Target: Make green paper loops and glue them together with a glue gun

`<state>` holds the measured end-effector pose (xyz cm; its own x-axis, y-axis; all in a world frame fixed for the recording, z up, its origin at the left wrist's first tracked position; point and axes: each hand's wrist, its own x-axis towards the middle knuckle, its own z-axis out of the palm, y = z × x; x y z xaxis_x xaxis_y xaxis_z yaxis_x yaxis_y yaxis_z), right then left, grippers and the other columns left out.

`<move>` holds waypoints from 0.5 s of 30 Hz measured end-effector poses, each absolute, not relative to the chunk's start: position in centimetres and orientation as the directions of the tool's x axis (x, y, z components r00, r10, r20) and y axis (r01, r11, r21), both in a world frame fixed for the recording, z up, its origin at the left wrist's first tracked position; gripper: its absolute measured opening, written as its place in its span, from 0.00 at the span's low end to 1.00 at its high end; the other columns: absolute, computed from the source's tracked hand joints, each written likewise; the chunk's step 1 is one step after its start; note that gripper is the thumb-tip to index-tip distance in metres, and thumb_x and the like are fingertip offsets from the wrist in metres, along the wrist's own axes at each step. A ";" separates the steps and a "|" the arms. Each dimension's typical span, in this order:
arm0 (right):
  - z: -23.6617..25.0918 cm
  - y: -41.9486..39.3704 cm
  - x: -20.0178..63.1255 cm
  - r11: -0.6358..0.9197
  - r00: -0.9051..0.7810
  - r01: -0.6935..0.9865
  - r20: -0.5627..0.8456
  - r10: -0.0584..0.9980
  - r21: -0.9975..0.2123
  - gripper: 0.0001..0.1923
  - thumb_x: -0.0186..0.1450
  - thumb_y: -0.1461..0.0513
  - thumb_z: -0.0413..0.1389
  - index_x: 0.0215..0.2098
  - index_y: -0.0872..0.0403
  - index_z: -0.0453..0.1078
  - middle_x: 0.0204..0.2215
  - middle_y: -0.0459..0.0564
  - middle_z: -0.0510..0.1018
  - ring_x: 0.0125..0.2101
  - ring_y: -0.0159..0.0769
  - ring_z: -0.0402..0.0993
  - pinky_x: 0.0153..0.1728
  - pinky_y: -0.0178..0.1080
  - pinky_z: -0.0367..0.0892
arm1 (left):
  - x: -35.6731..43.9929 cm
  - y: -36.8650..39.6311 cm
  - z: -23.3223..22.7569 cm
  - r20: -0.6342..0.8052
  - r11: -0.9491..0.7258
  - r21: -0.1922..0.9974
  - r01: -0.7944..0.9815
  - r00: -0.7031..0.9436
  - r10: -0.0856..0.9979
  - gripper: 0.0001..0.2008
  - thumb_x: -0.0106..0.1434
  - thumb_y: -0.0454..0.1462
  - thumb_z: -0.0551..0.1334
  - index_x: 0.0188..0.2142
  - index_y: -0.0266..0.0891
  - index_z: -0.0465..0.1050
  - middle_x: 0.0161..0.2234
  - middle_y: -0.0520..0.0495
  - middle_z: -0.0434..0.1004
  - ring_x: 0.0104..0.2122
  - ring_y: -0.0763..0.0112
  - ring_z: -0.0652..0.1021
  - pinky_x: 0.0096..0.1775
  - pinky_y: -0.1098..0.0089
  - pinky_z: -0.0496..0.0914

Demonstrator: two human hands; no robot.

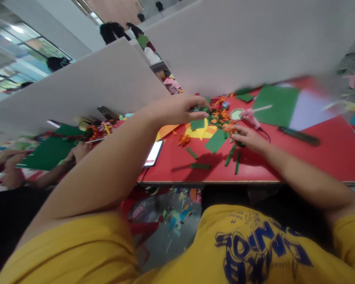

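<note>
Head view: the hands are apart; the right hand (245, 138) pinches an orange paper flower (230, 128) between its fingers, while the left hand (198, 107), at its 10 o'clock, curls at the edge of the orange paper pile (221, 114), and through the blur I cannot tell whether it grips anything. Work looks partway through: one orange paper rosette (184, 139) lies formed at the right hand's 9 o'clock, while green paper strips (237, 163) lie cut but unattached towards 7 o'clock. The pink glue gun (250, 114) stands at 1 o'clock on the red table (337, 157)
</note>
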<state>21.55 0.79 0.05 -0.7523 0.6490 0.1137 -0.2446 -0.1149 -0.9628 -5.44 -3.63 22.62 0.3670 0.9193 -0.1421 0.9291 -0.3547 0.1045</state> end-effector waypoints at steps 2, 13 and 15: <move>0.0 1.1 21.8 -0.075 -0.753 -0.204 0.107 0.650 -0.976 0.31 0.67 0.51 0.72 0.64 0.48 0.74 0.39 0.45 0.85 0.24 0.29 0.74 0.27 0.35 0.73 | -7.8 -3.8 21.3 -0.122 -0.354 0.149 0.923 0.372 0.920 0.23 0.73 0.54 0.64 0.60 0.47 0.84 0.41 0.45 0.85 0.38 0.63 0.79 0.42 0.67 0.67; -1.7 2.6 22.8 0.625 -0.707 0.375 0.225 0.671 -0.684 0.12 0.72 0.58 0.65 0.51 0.52 0.84 0.42 0.54 0.90 0.40 0.46 0.86 0.43 0.44 0.80 | -15.7 -7.0 3.9 -0.112 -0.232 0.415 0.880 0.303 0.947 0.17 0.69 0.47 0.70 0.54 0.44 0.84 0.51 0.41 0.89 0.49 0.57 0.85 0.51 0.61 0.76; -1.5 2.4 22.9 0.708 -0.707 0.407 0.292 0.644 -0.577 0.15 0.71 0.59 0.65 0.55 0.53 0.83 0.49 0.57 0.90 0.46 0.51 0.87 0.46 0.47 0.79 | -15.8 -7.4 2.3 -0.057 -0.291 0.341 0.894 0.328 0.943 0.14 0.71 0.45 0.68 0.52 0.44 0.84 0.53 0.39 0.88 0.53 0.54 0.84 0.57 0.57 0.75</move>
